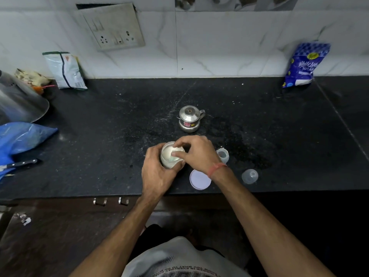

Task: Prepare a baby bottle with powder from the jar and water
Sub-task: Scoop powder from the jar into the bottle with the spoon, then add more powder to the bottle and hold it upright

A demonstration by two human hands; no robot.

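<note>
An open jar of pale powder [168, 154] stands near the front edge of the black counter [259, 136]. My left hand [155, 170] wraps around the jar's side. My right hand [196, 151] reaches into the jar's mouth, fingers pinched on a small light scoop [176, 151] that is mostly hidden. The jar's white lid [199, 179] lies flat just right of the jar. The clear baby bottle [223, 154] stands open behind my right wrist. Its clear cap [250, 176] lies to the right.
A small lidded steel pot [189, 118] stands behind the jar. A blue sugar bag [303, 64] and a white pouch [65, 70] lean on the tiled wall. At the left lie a blue plastic bag [22, 136], a black-handled knife [22, 163] and a steel vessel [18, 100].
</note>
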